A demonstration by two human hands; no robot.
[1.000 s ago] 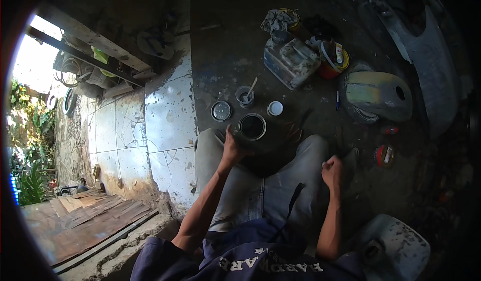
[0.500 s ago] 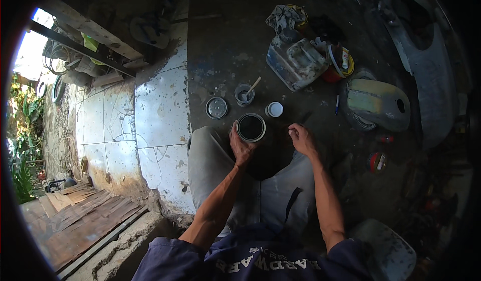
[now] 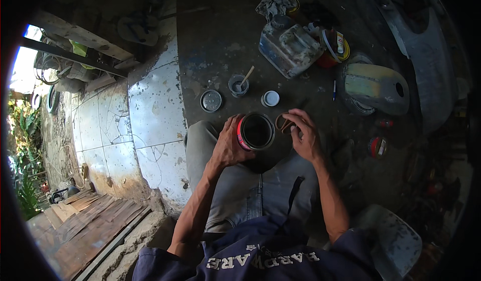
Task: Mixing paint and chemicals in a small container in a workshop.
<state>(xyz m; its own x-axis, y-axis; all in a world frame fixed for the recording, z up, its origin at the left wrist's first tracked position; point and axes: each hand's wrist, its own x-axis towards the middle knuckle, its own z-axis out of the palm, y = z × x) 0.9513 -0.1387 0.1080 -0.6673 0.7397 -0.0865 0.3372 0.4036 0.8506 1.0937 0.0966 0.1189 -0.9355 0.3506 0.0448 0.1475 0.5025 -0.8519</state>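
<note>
Clasping the open red can (image 3: 241, 133) in the left hand (image 3: 229, 143), curved snugly round its left side. Just right of the can, holding the right hand (image 3: 305, 139) half-curled at a brown strip (image 3: 278, 122); cannot tell whether gripping it. Beyond the hands, facing a white pot (image 3: 270, 98), then a cup (image 3: 237, 87).

the shirt (image 3: 260, 238) is dark navy, short-sleeved and loosely creased, with pale block lettering (image 3: 240, 262) across it. the trousers (image 3: 228, 196) are a faded, worn grey, with a stitched seam (image 3: 261, 196) down the front. a narrow dark strap (image 3: 295, 191) lies over them. left hand (image 3: 229, 143) and right hand (image 3: 305, 138) are bare.
</note>
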